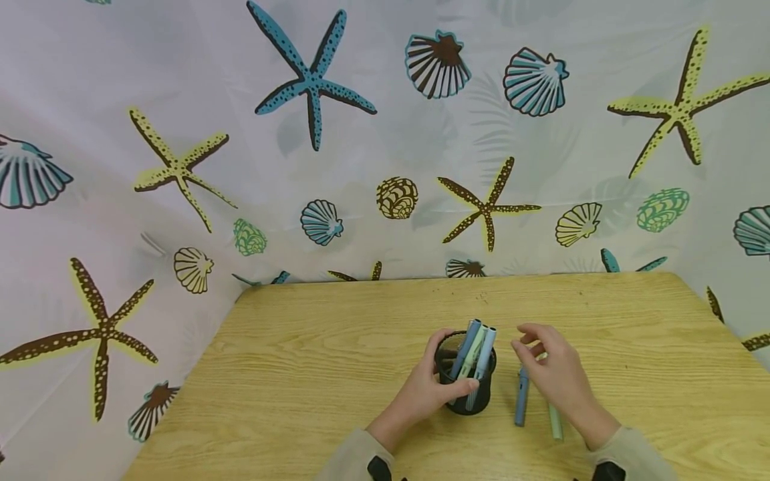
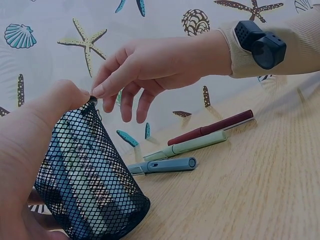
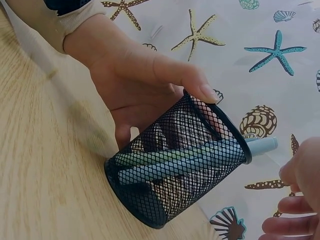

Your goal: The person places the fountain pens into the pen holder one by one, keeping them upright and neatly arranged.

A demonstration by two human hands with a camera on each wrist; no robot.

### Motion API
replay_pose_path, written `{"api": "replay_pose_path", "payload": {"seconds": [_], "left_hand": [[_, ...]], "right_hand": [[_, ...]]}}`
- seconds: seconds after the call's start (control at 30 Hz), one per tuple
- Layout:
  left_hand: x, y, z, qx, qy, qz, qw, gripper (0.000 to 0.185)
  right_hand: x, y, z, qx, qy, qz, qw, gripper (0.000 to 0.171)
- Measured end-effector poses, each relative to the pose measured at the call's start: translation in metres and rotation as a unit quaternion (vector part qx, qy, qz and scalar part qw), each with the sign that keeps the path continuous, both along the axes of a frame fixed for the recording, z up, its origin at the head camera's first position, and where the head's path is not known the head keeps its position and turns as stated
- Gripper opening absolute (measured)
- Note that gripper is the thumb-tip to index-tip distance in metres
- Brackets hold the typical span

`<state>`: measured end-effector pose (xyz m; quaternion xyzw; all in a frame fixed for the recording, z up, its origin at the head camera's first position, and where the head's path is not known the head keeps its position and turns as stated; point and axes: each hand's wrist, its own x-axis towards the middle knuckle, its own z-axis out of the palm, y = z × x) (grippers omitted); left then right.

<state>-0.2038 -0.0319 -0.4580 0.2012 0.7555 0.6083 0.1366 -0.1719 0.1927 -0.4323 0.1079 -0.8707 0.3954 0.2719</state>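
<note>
Reading the clock face from the head view, with 12 o'clock at the far edge of the surface (image 1: 325, 361), locate the loose blue pen (image 1: 521, 401) at 7 o'clock from the right hand (image 1: 552, 367), the nearer of the two hands. Its long axis runs almost 12-to-6. The loose green pen (image 1: 555, 423) lies beside it at 6 o'clock from that hand, near end angled slightly toward 5. A dark red pen (image 2: 212, 128), visible only in the left wrist view, lies next to the green one.

Right hand: raised above the surface, fingers loosely bent, holding nothing. Left hand (image 1: 428, 382): clamped around the mesh cup (image 3: 177, 160), thumb at the rim. The cup is at 8 o'clock from the right hand.

Cup contents, from 9 to 3 o'clock: a dark blue pen (image 1: 465, 351), a pale green pen (image 1: 474, 353) and a light blue pen (image 1: 485, 349). Their upper ends protrude past the rim toward 1 o'clock; lower portions show through the mesh.
</note>
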Motion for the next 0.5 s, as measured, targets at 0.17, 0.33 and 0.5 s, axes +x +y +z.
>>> {"api": "replay_pose_path", "payload": {"seconds": [0.17, 0.33, 0.5], "left_hand": [[0.001, 0.000, 0.001, -0.008, -0.002, 0.005, 1.0000, 0.075], [0.002, 0.001, 0.001, -0.011, -0.002, 0.005, 0.9999, 0.075], [0.001, 0.002, 0.001, -0.014, -0.003, 0.010, 0.9999, 0.075]], "right_hand": [[0.002, 0.005, 0.001, 0.008, -0.003, -0.005, 1.000, 0.024], [0.004, 0.012, 0.002, 0.011, -0.025, -0.009, 1.000, 0.025], [0.005, 0.018, 0.001, 0.016, -0.047, -0.018, 0.999, 0.028]]}}
